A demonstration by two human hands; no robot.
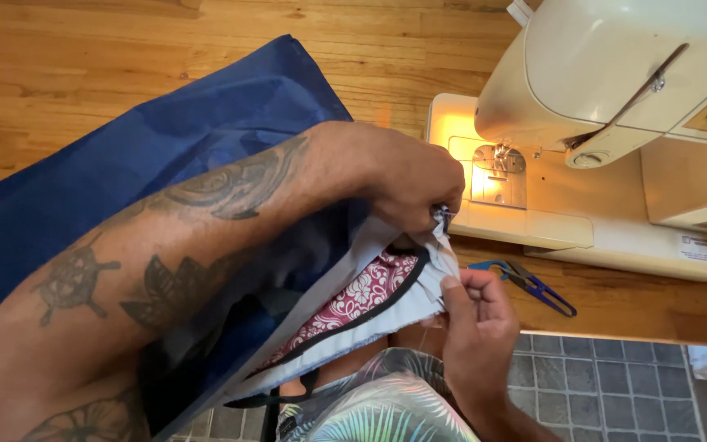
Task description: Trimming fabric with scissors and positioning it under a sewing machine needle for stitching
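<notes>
Left hand (415, 184) pinches zipper pull (442, 217); right hand (476, 319) pinches white hem (427, 286) of blue bag (149, 164). Snips (525, 282) near table (83, 65) front edge

A small white rectangular sticker label (700, 246) with dark print sits on the front edge of the cream plastic sewing machine base (615, 237), near the right side of the view, just below the machine's upright column. The print is too small to make out. It lies flat against the base, slightly tilted in the view. No packages, signs or screens appear anywhere else.
</notes>
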